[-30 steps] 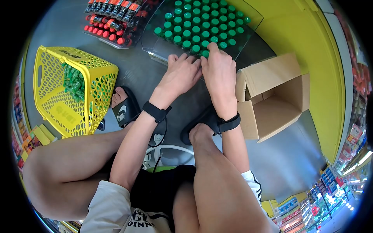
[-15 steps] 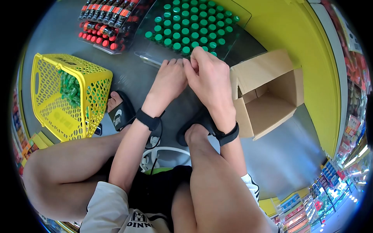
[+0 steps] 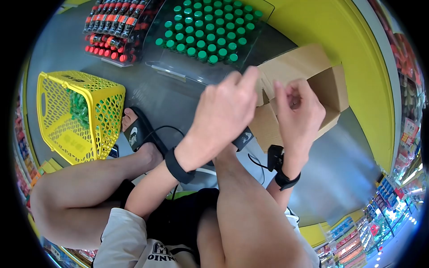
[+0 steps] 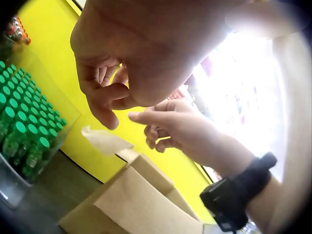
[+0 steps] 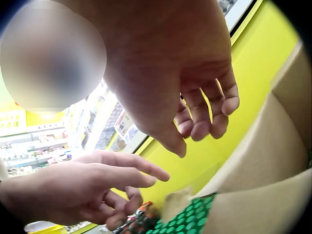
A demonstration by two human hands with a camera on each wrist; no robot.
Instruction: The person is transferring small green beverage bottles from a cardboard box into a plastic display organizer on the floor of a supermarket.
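My left hand [image 3: 225,111] is raised over my lap with its fingers loosely bent; nothing shows between them. Just to its right, my right hand [image 3: 301,111] is lifted in front of the cardboard box, fingers also loosely curved and holding nothing visible. A gap separates the two hands in the head view. The open cardboard box [image 3: 292,67] lies behind the right hand, its flaps spread. In the left wrist view a pale, blurred piece [image 4: 105,141] shows by the box's corner. Bottles with green caps [image 3: 210,33] stand in rows inside a clear plastic tray [image 3: 165,71] beyond the hands.
A yellow basket [image 3: 80,81] holding small green-wrapped items [image 3: 78,107] stands on the floor at left. Dark bottles with red caps [image 3: 114,18] fill a rack at the back left. A yellow panel [image 3: 357,76] runs along the right. My sandalled foot [image 3: 134,129] is beside the basket.
Both hands have left the front of the green-capped bottles and come back toward my body and to the right. They were close together before and are now apart, the right hand in front of the box.
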